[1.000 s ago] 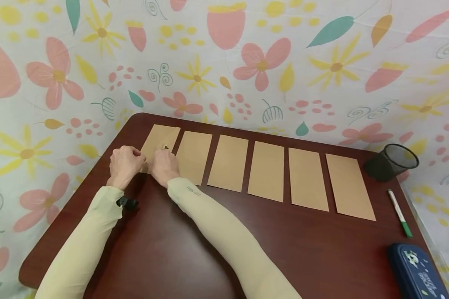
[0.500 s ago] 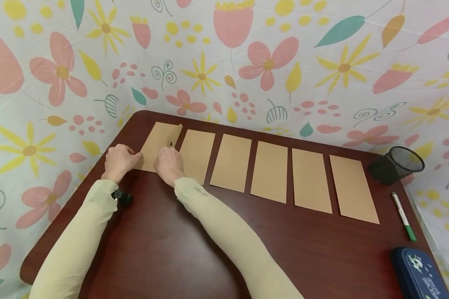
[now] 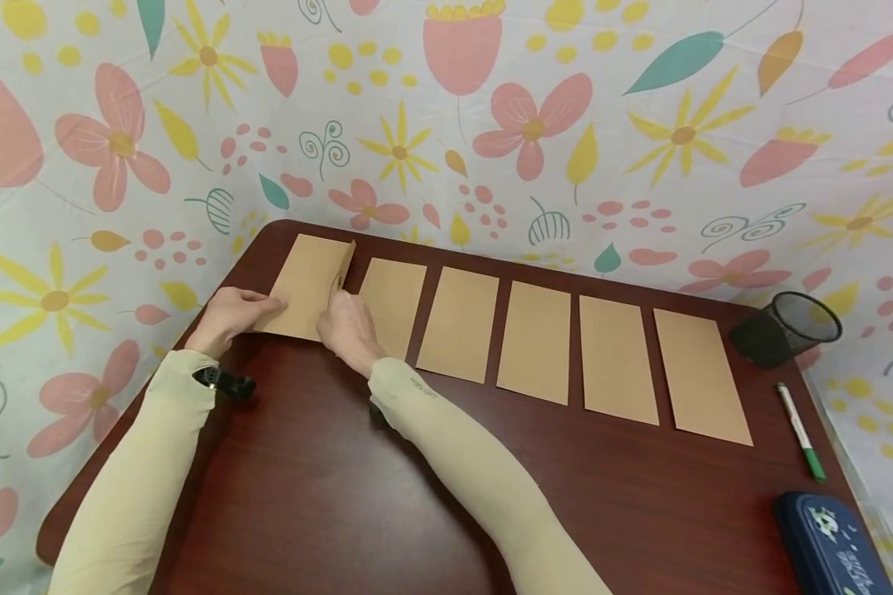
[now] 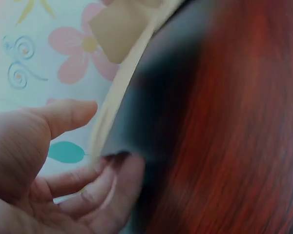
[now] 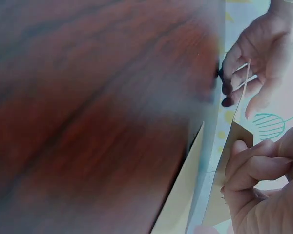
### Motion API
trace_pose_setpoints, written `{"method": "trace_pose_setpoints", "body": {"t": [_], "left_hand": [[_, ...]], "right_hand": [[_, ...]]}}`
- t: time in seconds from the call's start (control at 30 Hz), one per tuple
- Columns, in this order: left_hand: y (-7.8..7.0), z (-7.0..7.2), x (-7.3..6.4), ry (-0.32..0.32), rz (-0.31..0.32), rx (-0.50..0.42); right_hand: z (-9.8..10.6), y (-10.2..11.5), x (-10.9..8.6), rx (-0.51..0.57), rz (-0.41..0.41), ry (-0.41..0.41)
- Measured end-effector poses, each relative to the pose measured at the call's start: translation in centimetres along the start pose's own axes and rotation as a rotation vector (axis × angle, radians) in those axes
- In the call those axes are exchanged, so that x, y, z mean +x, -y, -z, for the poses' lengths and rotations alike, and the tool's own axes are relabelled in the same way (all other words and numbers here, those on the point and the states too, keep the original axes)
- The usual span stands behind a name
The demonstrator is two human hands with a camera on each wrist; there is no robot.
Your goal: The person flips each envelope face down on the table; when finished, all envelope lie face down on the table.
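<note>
The leftmost brown paper envelope (image 3: 301, 285) is raised slightly at its near edge, and a narrow flap (image 3: 340, 266) stands up along its right side. My left hand (image 3: 226, 318) holds the envelope's left near corner; in the left wrist view the thumb (image 4: 73, 114) lies on one side of the paper and the fingers on the other. At the right side, my right hand (image 3: 348, 328) pinches the flap with curled fingers, as the right wrist view shows on the hand (image 5: 263, 180). The fingertips are partly hidden there.
Several more brown envelopes (image 3: 457, 322) lie in a row to the right on the dark wooden table (image 3: 305, 487). Farther right are a black mesh pen cup (image 3: 766, 335), a green-capped marker (image 3: 799, 430) and a blue pencil case (image 3: 837, 541). A floral cloth (image 3: 402, 83) hangs behind.
My left hand has moved slightly left and now holds the envelope's corner. My right hand has shifted a little right, and the flap stands up more from the envelope.
</note>
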State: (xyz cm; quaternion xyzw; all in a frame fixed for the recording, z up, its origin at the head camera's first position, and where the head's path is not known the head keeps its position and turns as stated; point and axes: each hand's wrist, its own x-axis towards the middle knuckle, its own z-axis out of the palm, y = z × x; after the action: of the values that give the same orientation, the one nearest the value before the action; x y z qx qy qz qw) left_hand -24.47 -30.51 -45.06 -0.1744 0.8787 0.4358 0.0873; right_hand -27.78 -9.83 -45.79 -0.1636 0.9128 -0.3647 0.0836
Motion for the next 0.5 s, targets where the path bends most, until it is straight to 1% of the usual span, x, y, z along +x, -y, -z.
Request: {"method": "trace_pose_setpoints", "body": {"t": [0.07, 0.13, 0.23, 0.3, 0.37, 0.43, 0.5], "left_hand": [[0.2, -0.1, 0.2, 0.060, -0.001, -0.072], [0.5, -0.2, 0.4, 0.128, -0.006, -0.176], [0.9, -0.3, 0.8, 0.196, -0.012, -0.320], [0.8, -0.4, 0.8, 0.216, -0.022, -0.396], [0.7, -0.3, 0.7, 0.228, -0.033, -0.459], [0.6, -0.2, 0.5, 0.238, -0.045, -0.532], [0.5, -0.1, 0.3, 0.249, -0.056, -0.608]], "right_hand": [[0.4, 0.2, -0.5, -0.019, 0.021, -0.010], [0.5, 0.2, -0.8, -0.032, 0.038, -0.011], [0.5, 0.3, -1.0, -0.044, 0.056, -0.018], [0.6, 0.3, -1.0, -0.034, 0.057, -0.008], [0.6, 0.0, -0.7, 0.002, 0.054, 0.009], [-0.3, -1.1, 0.3, 0.020, 0.078, 0.000], [-1.8, -2.6, 1.8, 0.023, 0.114, -0.032]]}}
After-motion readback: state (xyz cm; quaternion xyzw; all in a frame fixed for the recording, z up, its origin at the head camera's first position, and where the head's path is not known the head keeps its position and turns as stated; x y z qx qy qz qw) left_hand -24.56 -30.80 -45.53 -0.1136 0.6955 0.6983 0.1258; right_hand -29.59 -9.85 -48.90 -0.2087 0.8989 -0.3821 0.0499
